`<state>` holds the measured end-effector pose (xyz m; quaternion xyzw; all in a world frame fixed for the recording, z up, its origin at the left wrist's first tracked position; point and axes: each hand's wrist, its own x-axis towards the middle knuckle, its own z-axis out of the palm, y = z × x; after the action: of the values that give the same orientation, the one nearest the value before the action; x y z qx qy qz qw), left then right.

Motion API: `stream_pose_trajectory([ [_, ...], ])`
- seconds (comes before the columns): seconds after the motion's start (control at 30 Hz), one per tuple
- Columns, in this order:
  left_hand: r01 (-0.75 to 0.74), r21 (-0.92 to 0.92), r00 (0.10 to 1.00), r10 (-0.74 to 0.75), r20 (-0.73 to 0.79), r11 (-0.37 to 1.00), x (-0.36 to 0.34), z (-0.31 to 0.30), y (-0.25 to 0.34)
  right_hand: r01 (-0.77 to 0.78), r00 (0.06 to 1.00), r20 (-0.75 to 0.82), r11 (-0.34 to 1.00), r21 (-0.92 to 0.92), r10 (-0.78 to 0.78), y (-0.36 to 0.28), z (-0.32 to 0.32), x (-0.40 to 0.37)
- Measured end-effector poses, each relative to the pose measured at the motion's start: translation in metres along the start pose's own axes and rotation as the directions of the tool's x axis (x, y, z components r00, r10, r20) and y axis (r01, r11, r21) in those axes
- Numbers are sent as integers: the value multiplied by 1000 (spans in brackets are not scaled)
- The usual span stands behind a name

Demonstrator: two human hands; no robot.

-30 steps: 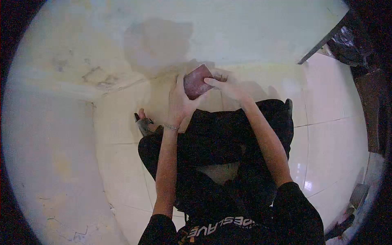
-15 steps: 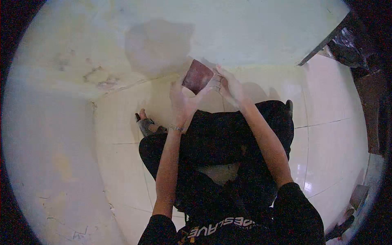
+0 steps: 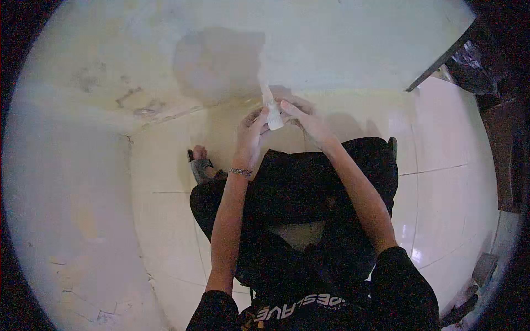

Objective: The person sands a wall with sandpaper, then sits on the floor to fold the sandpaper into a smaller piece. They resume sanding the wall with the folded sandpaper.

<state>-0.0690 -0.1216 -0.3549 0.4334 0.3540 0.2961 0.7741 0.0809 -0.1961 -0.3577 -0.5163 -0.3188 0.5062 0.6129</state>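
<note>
A small piece of sandpaper [image 3: 274, 119] is held up in front of the wall, its pale backing with faint print facing me. It looks narrow and bent or folded; the reddish-brown grit side is hidden. My left hand [image 3: 250, 135], with a bracelet at the wrist, grips its left edge between thumb and fingers. From the right, my right hand [image 3: 311, 126] is closed on the other edge, thumb on top. Some fingers of both hands are hidden behind the sheet and the thumbs.
A pale wall [image 3: 342, 44] with stained, cracked patches rises ahead, and another wall [image 3: 72, 182] stands at left. My folded legs [image 3: 309, 182] and a sandalled foot [image 3: 203, 164] rest on the tiled floor [image 3: 436, 209]. A dark plastic bag [image 3: 475, 71] lies at upper right.
The sandpaper has turned from its reddish-brown face to its pale backing and now looks narrower. My right hand has moved in, with its thumb on the sheet.
</note>
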Motion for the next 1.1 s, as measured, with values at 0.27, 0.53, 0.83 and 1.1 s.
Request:
stream_pose_trajectory([
  [0.27, 28, -99, 999, -25, 39, 995, -11, 8, 5, 154, 981, -71, 952, -263, -178, -6, 11, -9],
  [0.53, -26, 108, 997, 33, -64, 994, -9, 6, 2, 402, 911, 40, 859, -316, -412, -15, 25, -20],
  [0.83, -198, 377, 964, 250, -94, 905, 4, 4, -19, 16, 989, -146, 1000, 26, -12, 18, 8, 4],
  [1.1, -197, 592, 946, 311, -95, 781, -4, 13, -11, 104, 976, -171, 981, -165, -133, 5, 7, 2],
])
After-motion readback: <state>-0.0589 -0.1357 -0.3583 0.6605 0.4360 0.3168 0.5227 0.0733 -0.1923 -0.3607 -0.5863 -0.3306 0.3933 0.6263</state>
